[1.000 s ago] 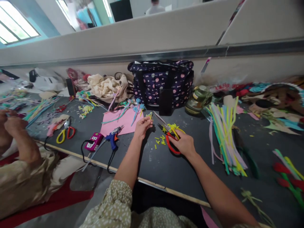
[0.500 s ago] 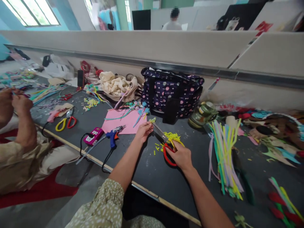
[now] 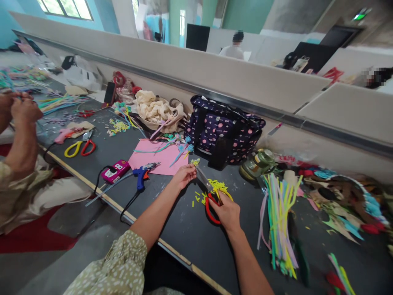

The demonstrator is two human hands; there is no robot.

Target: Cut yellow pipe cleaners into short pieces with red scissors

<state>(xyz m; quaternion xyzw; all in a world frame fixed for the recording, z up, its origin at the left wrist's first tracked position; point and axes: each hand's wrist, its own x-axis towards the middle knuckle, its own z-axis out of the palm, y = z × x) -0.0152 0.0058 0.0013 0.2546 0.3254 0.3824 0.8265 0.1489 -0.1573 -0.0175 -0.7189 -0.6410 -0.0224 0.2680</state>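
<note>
My left hand (image 3: 185,176) is closed in a pinch on a small yellow-green flower-like piece (image 3: 195,162), whose fine detail is too small to make out. In my right hand (image 3: 226,211) is a pair of scissors (image 3: 204,180) with one red and one yellow handle. Its blades point up and left, their tips close to the pinched piece. Under and beside the scissors lie short yellow cut pieces (image 3: 217,185) on the dark table (image 3: 187,229). Left of my left hand is a pink sheet (image 3: 153,157) with blue flower-like pieces (image 3: 184,148) at its right end.
A blue glue gun (image 3: 141,178) and a magenta box (image 3: 116,172) with cords lie to the left. Behind stands a dark patterned bag (image 3: 233,127). On the right are a green jar (image 3: 257,164) and a bundle of coloured strips (image 3: 281,225). A co-worker's hands (image 3: 26,108) are at far left.
The camera view has tilted and shifted a little. Both hands keep nearly the same positions over the table, with the scissors tips still close to the pinched piece.
</note>
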